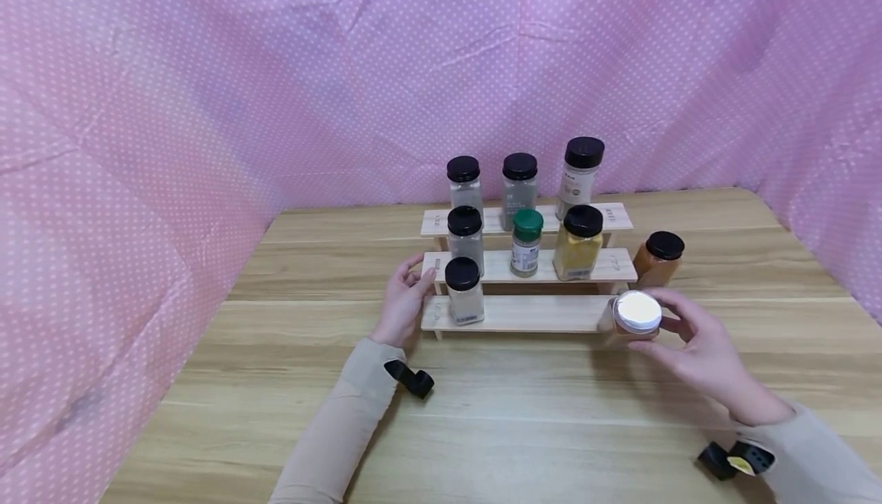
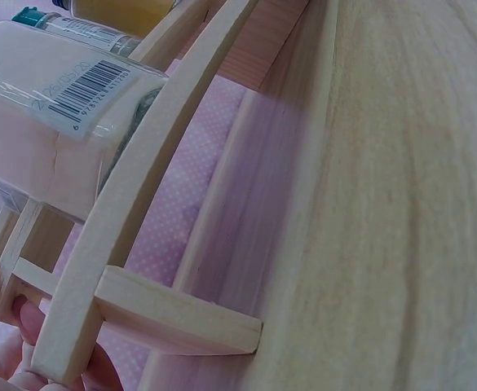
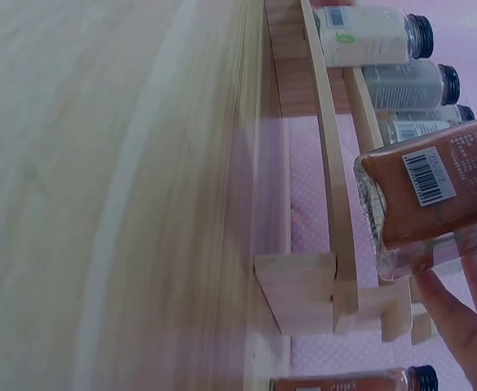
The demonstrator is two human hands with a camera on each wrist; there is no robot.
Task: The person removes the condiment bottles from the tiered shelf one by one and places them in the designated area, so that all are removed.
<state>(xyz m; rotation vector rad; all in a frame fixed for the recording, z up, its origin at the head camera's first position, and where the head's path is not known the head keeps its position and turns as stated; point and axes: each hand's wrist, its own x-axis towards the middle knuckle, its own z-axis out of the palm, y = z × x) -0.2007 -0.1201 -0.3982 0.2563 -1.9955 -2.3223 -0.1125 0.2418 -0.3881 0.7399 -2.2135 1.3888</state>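
My right hand (image 1: 710, 351) grips a clear spice jar (image 3: 417, 216) of reddish-brown powder, its lid bright with glare in the head view. The jar is at the right end of the lowest step of a three-tier wooden spice rack (image 1: 534, 314); from the right wrist its base shows tilted beside the shelf edge. At the rack's left end, my left hand (image 1: 402, 305) holds the wood, thumb by the middle step and fingers curled around the shelf end in the left wrist view. Close to it stands a black-lidded jar (image 1: 466, 305) of pale powder on the lowest step.
Three black-lidded jars stand on the top step. The middle step bears a black-lidded jar (image 1: 465, 247), a green-lidded jar (image 1: 526, 251) and a yellow-powder jar (image 1: 577, 250). An orange-brown jar (image 1: 656, 263) stands on the table (image 1: 289, 312) right of the rack. Behind hangs a pink dotted cloth (image 1: 386, 90).
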